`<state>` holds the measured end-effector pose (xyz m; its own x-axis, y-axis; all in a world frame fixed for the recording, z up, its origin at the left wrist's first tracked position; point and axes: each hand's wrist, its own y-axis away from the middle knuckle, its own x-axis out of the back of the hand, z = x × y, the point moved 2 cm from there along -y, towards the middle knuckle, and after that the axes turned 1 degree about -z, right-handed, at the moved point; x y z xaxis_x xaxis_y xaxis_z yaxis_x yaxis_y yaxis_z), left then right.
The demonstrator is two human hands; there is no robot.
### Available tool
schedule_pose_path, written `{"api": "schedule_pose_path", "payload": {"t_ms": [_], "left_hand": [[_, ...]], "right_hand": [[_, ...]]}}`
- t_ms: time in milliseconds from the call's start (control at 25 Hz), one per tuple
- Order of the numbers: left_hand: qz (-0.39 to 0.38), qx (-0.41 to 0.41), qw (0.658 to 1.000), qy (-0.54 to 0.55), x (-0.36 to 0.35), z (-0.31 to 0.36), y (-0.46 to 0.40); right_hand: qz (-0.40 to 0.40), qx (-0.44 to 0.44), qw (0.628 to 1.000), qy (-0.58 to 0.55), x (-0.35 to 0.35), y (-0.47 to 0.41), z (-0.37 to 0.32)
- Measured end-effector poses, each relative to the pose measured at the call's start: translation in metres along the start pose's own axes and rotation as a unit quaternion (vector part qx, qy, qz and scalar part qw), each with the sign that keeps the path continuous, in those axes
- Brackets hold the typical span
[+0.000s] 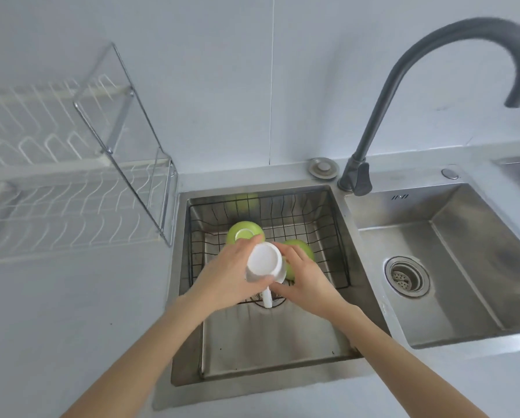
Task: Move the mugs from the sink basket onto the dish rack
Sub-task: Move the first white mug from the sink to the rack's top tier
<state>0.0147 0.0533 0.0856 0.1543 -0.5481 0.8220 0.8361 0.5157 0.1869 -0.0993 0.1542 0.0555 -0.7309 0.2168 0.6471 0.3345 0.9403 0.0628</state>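
Observation:
An upside-down white mug [264, 262] is held above the black wire sink basket [322, 218], its base facing me and its handle pointing toward me. My left hand [225, 276] grips its left side; my right hand [305, 277] touches its right side and handle. Two green mugs lie upside down in the basket: one [244, 232] just behind my left hand, the other [299, 250] partly hidden under my right hand. The white wire dish rack [56, 188] stands on the counter at the left, with nothing on it.
A clear plastic panel [123, 131] forms the rack's right end, close to the sink's left edge. The dark curved faucet [403, 95] arches over the divider. A second steel basin [451, 254] with a drain lies to the right.

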Motion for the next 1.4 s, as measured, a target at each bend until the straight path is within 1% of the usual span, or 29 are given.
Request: {"api": "schedule_pose_path", "payload": {"t_ms": [160, 320, 520, 760, 960, 1200, 1400], "left_hand": [[0.003, -0.048, 0.997, 0.061, 0.028, 0.003, 0.030], [-0.008, -0.068, 0.995, 0.079, 0.052, -0.003, 0.055], [0.036, -0.089, 0.991, 0.090, 0.089, -0.019, 0.086], [0.095, -0.107, 0.979, 0.148, 0.146, -0.051, 0.118], [0.149, -0.149, 0.967, 0.145, 0.204, -0.067, 0.125], [0.196, -0.190, 0.950, 0.152, 0.274, -0.077, 0.122], [0.206, -0.198, 0.946, 0.156, 0.321, -0.090, 0.105]], "right_hand": [[0.008, 0.031, 0.999, 0.006, 0.013, 0.014, -0.031], [0.015, 0.061, 0.998, 0.017, 0.019, 0.021, -0.062], [0.003, 0.082, 0.997, -0.007, 0.008, 0.020, -0.110], [0.015, 0.125, 0.992, -0.013, -0.005, 0.003, -0.179], [0.044, 0.172, 0.984, 0.030, -0.001, -0.027, -0.235], [0.053, 0.223, 0.970, 0.075, 0.020, -0.061, -0.303], [0.048, 0.246, 0.953, 0.171, 0.034, -0.102, -0.344]]}}
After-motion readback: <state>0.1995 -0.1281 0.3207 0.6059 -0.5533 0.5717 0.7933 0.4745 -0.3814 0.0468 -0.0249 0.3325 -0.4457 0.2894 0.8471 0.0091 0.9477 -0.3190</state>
